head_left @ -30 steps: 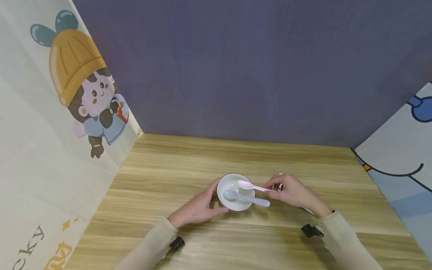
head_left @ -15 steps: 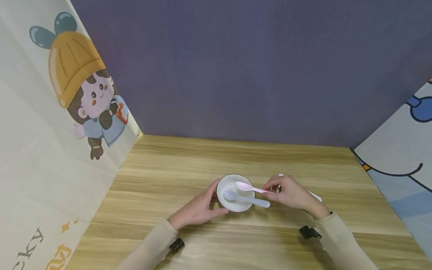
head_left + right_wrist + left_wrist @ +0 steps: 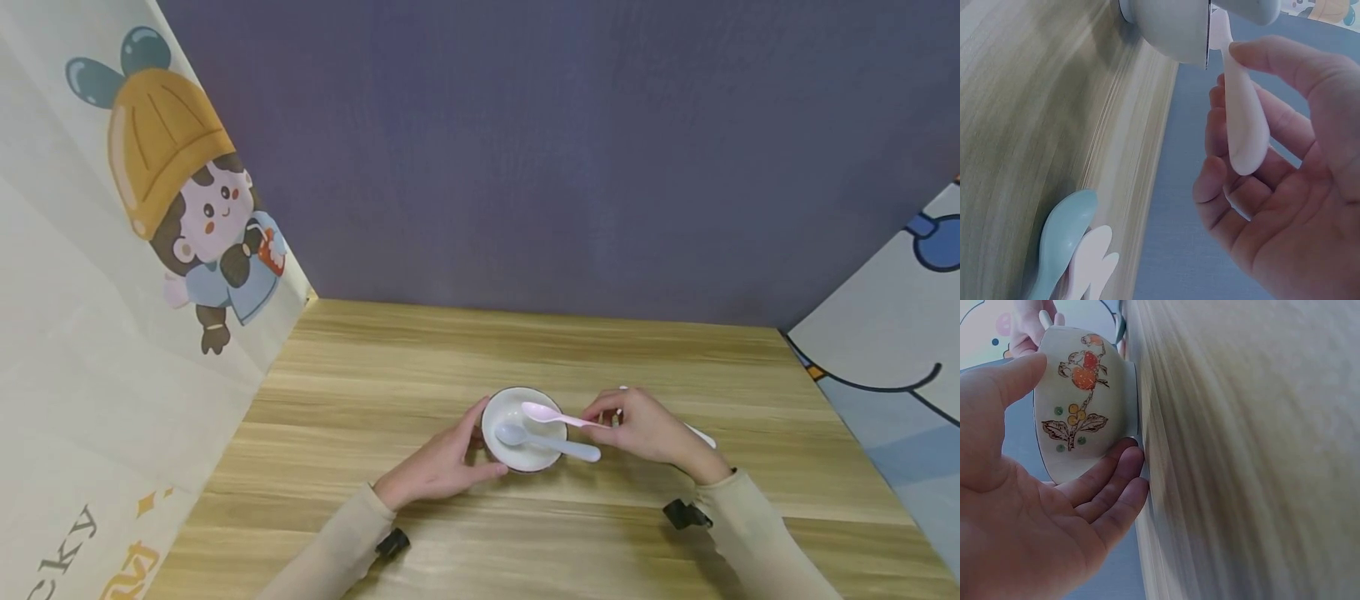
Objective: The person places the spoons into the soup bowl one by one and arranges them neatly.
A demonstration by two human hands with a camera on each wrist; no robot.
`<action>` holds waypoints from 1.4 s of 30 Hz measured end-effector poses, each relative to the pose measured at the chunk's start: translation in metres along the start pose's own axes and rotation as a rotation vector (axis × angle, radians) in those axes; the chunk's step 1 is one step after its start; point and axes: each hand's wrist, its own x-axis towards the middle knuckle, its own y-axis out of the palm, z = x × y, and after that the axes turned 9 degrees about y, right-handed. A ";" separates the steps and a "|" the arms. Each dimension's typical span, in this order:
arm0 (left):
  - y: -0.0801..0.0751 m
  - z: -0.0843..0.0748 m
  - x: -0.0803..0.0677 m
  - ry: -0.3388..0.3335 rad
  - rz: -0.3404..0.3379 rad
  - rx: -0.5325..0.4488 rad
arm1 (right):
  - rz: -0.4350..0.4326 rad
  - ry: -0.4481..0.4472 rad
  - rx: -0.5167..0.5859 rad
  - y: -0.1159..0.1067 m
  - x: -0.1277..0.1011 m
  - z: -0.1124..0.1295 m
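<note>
Small white bowl (image 3: 522, 427) with a floral pattern on its outer wall, standing on the wooden tabletop (image 3: 420, 358) near its front middle. Left hand (image 3: 438, 462) cupped against the bowl's left side, thumb and loosely curved fingers touching the wall and steadying it. Right hand (image 3: 648, 429) pinching the handle end of a pink spoon (image 3: 555, 414) between thumb and fingertips, the spoon's head over the bowl and its shaft across the rim. Pale blue spoon (image 3: 546, 441) already lying in the bowl, handle jutting over the right rim. Further spoons (image 3: 1069, 256) lying on the tabletop just behind the right hand, a pale teal one and at least one whitish one. Step in hand, judged from this layout: setting the pink spoon into the bowl beside the blue one. Next move calls for lowering the head to the bowl's floor, then easing the pinch so the handle settles on the rim without tipping the bowl
</note>
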 end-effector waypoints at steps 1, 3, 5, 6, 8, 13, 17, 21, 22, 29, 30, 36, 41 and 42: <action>0.000 0.000 0.000 -0.001 0.000 0.001 | 0.005 0.003 -0.001 0.000 0.000 0.000; 0.000 0.000 0.000 -0.002 0.002 0.002 | 0.010 0.006 -0.004 0.001 0.001 0.000; 0.001 0.000 0.000 -0.003 0.002 0.002 | 0.016 0.015 -0.009 0.001 0.002 0.000; 0.001 0.000 0.000 -0.004 0.002 0.002 | 0.018 0.020 -0.009 0.001 0.002 0.000; 0.001 0.000 0.000 -0.004 0.002 0.000 | 0.022 0.021 -0.010 0.002 0.002 0.000; 0.001 0.001 0.001 -0.005 0.004 -0.006 | 0.031 0.019 -0.005 0.002 0.003 -0.001; 0.001 0.001 0.001 -0.006 0.005 -0.008 | 0.036 0.017 0.001 0.003 0.003 -0.002; 0.001 0.000 0.000 -0.005 0.005 -0.009 | 0.043 0.000 0.009 0.005 0.004 -0.002; 0.002 0.001 0.001 -0.003 0.005 -0.009 | 0.044 -0.005 0.011 0.006 0.004 -0.002; 0.002 0.001 0.001 -0.002 0.007 -0.005 | 0.060 0.001 0.019 0.008 0.005 0.000; 0.003 0.001 0.001 -0.002 0.007 -0.003 | 0.062 0.003 0.017 0.008 0.005 0.000; 0.003 0.002 0.001 0.001 0.005 -0.011 | 0.071 -0.013 0.022 0.010 0.008 0.004; 0.001 0.001 0.000 -0.002 0.004 -0.013 | 0.083 -0.012 0.039 0.011 0.011 0.007; 0.001 0.001 0.000 -0.001 0.004 -0.014 | 0.084 -0.010 0.039 0.011 0.012 0.008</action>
